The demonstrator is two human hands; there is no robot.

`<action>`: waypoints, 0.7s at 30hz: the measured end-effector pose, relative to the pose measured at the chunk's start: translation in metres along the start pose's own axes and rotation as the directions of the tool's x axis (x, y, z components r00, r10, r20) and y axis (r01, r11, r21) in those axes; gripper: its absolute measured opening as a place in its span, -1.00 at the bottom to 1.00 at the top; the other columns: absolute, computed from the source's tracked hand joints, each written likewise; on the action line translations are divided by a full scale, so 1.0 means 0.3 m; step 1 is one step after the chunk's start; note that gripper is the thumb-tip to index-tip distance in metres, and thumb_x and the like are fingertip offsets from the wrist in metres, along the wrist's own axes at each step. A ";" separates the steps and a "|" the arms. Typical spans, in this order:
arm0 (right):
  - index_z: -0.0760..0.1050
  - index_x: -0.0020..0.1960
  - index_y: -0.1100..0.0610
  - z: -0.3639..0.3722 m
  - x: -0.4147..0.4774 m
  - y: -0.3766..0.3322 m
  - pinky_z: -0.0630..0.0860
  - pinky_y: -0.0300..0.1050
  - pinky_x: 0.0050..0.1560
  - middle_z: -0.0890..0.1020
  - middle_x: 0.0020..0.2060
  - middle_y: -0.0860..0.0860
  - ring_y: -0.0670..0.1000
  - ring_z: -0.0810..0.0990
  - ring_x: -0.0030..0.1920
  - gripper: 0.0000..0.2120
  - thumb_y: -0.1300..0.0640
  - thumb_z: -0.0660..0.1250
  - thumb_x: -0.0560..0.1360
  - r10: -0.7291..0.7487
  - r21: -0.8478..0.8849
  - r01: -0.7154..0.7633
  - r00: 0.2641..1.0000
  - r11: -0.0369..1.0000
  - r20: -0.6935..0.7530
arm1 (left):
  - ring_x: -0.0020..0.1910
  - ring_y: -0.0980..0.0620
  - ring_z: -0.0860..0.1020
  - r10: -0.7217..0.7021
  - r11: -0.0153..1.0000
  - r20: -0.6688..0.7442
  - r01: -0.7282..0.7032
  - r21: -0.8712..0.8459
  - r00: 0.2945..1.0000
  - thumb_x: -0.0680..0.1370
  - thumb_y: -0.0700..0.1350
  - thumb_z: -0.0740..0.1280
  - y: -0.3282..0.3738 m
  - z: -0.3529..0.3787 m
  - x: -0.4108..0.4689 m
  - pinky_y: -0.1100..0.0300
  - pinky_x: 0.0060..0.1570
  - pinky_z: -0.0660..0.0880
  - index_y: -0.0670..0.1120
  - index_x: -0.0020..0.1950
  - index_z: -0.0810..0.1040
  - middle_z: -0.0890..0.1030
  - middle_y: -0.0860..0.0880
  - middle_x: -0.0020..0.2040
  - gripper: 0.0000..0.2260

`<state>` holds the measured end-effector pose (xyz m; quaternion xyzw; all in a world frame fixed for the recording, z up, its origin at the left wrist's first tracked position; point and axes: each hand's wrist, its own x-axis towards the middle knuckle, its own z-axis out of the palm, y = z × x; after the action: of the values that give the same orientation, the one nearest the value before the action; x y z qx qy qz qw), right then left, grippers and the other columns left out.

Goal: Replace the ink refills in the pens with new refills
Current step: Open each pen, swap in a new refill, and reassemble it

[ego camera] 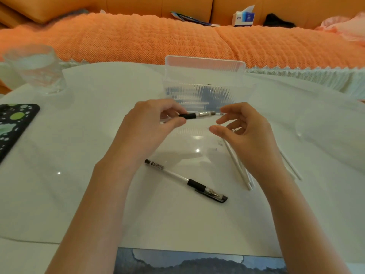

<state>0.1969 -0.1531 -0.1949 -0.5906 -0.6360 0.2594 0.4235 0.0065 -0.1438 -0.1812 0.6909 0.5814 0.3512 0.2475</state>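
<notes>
Blue-grey printed panel (197, 262) at the near table edge, well below the grip, with both forearms passing over it. Item in hand: pen (197, 115), held level in the air just in front of the clear ribbed box (205, 80). The left hand (150, 123) pinches it by the black rubber sleeve between thumb and fingertips, and the clear nose section and thin tip project to the right of the grip. The right hand (243, 131) is at the tip end, fingers loosely curled with thumb and fingers apart and nothing clasped. Its forefinger is at the tip, contact not discernible. Handling, as judged: light, rigid, thin plastic. The rubber sleeve is the surest hold, while the smooth nose piece is likely to be slippery and is best taken by the fingertips to unscrew. The refill inside is slender and will bend if pulled at an angle (draw it straight along the barrel). Second pen (185, 179), capped, lies on the white glossy table (79, 155) below the grip, between the two wrists. White refills (239, 167) lie in a loose bundle under the right wrist, below and to the right of the grip, with further ones (290, 167) beyond the forearm. Whether these are new or spent cannot be told. Obstructions: the box wall sits close behind the pen, so there is little room to push forward, and the loose refills may roll if the right wrist drops. Left of the grip and well apart are a drinking glass (35, 68) and a dark spotted case (13, 123). An orange sofa cover (138, 40) lies beyond the box.
</notes>
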 end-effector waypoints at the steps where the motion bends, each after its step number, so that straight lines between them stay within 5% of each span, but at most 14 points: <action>1: 0.48 0.06 -0.05 -0.004 -0.003 -0.005 0.52 -0.26 -0.14 0.62 -0.14 -0.12 -0.12 0.58 -0.17 -0.76 0.04 0.44 0.43 0.003 0.003 -0.003 1.000 1.000 -0.008 | -0.18 0.35 0.50 0.012 1.000 -0.034 -0.012 -0.003 0.999 0.47 -0.04 0.42 0.005 -0.006 0.010 0.47 -0.18 0.34 0.14 -0.06 0.63 0.60 0.21 -0.20 -0.90; 4: 0.55 -0.06 -0.03 -0.001 -0.013 -0.025 0.52 -0.23 -0.15 0.62 -0.23 -0.14 -0.12 0.58 -0.22 -0.90 -0.01 0.40 0.45 -0.023 -0.024 0.025 0.997 0.999 0.074 | -0.17 0.36 0.49 0.069 0.998 -0.085 -0.069 0.005 0.994 0.50 -0.10 0.39 0.036 -0.010 0.056 0.61 -0.22 0.29 0.11 0.00 0.62 0.59 0.21 -0.16 -0.87; 6: 0.57 -0.15 -0.05 0.015 -0.028 -0.043 0.40 -0.38 -0.24 0.59 -0.31 -0.21 -0.18 0.52 -0.26 -0.89 -0.08 0.38 0.43 -0.052 -0.083 0.069 0.981 0.994 0.189 | -0.14 0.32 0.49 0.127 0.992 -0.089 -0.125 0.026 0.988 0.53 -0.13 0.35 0.068 -0.004 0.105 0.55 -0.17 0.31 0.08 0.05 0.62 0.59 0.17 -0.13 -0.84; 11: 0.55 -0.12 -0.08 0.054 -0.055 -0.062 0.29 -0.34 -0.21 0.54 -0.24 -0.22 -0.27 0.41 -0.17 -0.81 -0.18 0.32 0.42 -0.078 -0.218 0.174 0.919 0.960 0.387 | -0.06 0.14 0.49 0.199 0.972 -0.031 -0.193 0.136 0.979 0.55 -0.17 0.32 0.139 0.019 0.290 0.33 -0.08 0.37 0.02 0.14 0.60 0.58 0.08 -0.06 -0.80; 16: 0.54 -0.08 -0.08 0.053 -0.052 -0.061 0.32 -0.35 -0.19 0.52 -0.25 -0.22 -0.26 0.42 -0.18 -0.83 -0.15 0.31 0.46 -0.079 -0.234 0.191 0.905 0.953 0.418 | -0.09 0.02 0.53 0.066 0.949 0.186 -0.119 0.290 0.980 0.53 -0.22 0.35 0.134 0.070 0.441 0.23 -0.21 0.42 -0.04 0.13 0.63 0.63 -0.04 -0.01 -0.79; 21: 0.56 -0.07 -0.06 0.040 -0.052 -0.051 0.36 -0.34 -0.17 0.54 -0.24 -0.21 -0.22 0.43 -0.18 -0.83 -0.14 0.32 0.47 -0.070 -0.230 0.181 0.904 0.956 0.422 | -0.25 0.12 0.45 0.005 0.958 0.224 -0.069 0.278 0.975 0.57 -0.17 0.29 0.101 0.091 0.457 0.31 -0.31 0.34 -0.12 0.12 0.64 0.60 -0.03 -0.02 -0.82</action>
<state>0.1777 -0.1688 -0.1920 -0.5317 -0.7761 0.2625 0.2145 0.0574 -0.0141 -0.1487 0.7649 0.5815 0.1896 0.2023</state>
